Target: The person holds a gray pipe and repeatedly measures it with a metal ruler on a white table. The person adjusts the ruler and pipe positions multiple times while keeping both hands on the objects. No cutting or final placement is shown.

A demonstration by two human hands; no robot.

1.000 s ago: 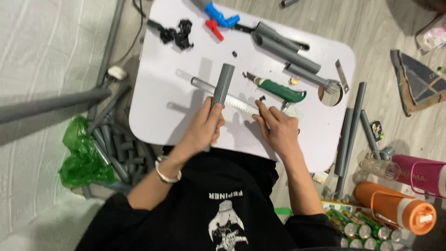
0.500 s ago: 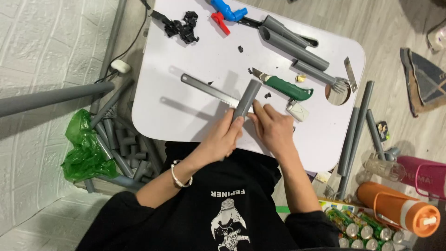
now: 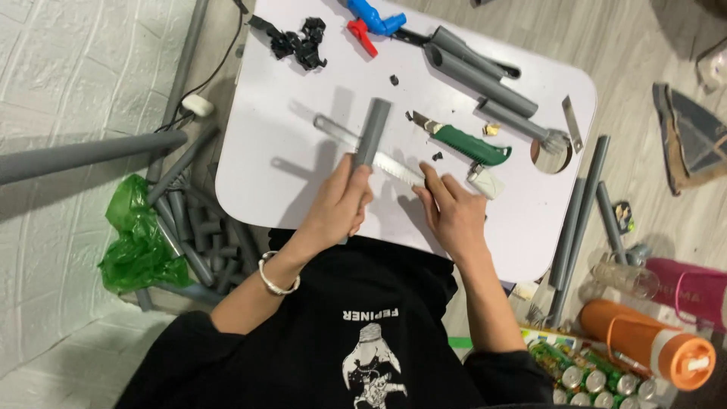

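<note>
left to right: a green plastic bag [image 3: 136, 238] and loose grey pipe offcuts [image 3: 198, 227] lie on the floor, left of the white counter [image 3: 265, 163]. my left hand [image 3: 337, 204] has its fingers clenched round the near end of a short grey pipe [image 3: 371, 136], which lies slanted on the counter across a metal ruler [image 3: 379, 155], as if for measuring along it. my right hand [image 3: 454, 212] rests just right of the pipe, fingers released and laid flat on the ruler's near end, it seems to stop it sliding. farther right, a green-handled saw [image 3: 466, 144] lies within reach, longer grey pipes [image 3: 477, 76] at the far edge, an orange bottle [image 3: 651, 344] on the floor. compared with half a second ago, the pipe now points more steeply away from me, its far end left of the saw's tip, and my right hand has moved off the pipe to the ruler.
</note>
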